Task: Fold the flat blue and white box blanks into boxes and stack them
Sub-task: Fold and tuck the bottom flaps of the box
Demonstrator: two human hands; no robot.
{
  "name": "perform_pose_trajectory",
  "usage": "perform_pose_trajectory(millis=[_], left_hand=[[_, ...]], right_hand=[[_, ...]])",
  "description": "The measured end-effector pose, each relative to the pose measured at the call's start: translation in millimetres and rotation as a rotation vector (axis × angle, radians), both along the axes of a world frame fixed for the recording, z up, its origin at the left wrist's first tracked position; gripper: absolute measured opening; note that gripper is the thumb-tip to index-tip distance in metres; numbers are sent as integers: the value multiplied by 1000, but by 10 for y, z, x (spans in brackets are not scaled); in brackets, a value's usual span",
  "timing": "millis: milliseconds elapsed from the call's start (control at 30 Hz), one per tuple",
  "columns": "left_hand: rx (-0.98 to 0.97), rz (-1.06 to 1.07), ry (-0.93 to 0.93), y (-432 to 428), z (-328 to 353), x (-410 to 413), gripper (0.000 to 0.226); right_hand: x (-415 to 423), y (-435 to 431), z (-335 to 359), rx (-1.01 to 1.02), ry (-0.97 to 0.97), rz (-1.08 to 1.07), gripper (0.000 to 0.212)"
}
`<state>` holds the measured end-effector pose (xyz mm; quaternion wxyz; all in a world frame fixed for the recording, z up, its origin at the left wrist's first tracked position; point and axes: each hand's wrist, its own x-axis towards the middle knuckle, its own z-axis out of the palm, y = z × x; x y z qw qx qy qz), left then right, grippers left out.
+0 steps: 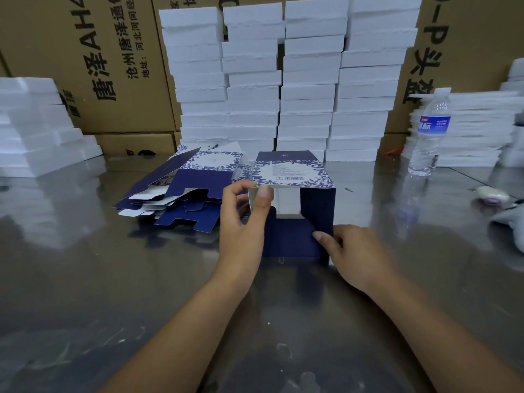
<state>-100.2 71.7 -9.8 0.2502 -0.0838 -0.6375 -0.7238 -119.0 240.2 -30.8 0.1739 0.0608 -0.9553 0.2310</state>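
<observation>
A blue and white box (295, 177) stands opened up on the steel table, its open end facing me, with a floral white top panel and dark blue side. My left hand (243, 219) pinches the left end flap of this box between thumb and fingers. My right hand (354, 251) has fingertips on the dark blue bottom flap (289, 239) lying flat toward me. A loose pile of flat blue and white box blanks (181, 194) lies just left of the box.
Tall stacks of white foam trays (283, 80) stand behind the box, with more foam stacks (42, 123) at far left and foam sheets (476, 129) at right. A water bottle (429, 134) stands at right. Brown cartons (113, 61) line the back. Small objects (490, 195) lie at the right edge.
</observation>
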Motion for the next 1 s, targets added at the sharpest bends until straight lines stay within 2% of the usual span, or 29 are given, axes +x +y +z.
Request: perform_pose_trajectory(millis=[167, 300, 400, 633, 800, 1000], left_hand=[[10, 11, -22, -17, 23, -1, 48], [16, 19, -31, -28, 22, 1, 44], [30, 40, -37, -39, 27, -3, 36], [22, 131, 3, -63, 51, -7, 32], [36, 207, -11, -97, 29, -54, 17], [46, 229, -51, -93, 36, -57, 22]], right_hand=[[33, 31, 8, 171, -70, 13, 32], [41, 35, 13, 105, -54, 31, 27], [35, 25, 4, 48, -28, 55, 33], [59, -19, 5, 98, -9, 49, 37], [65, -12, 40, 124, -34, 40, 35], [58, -10, 39, 137, -38, 14, 34]])
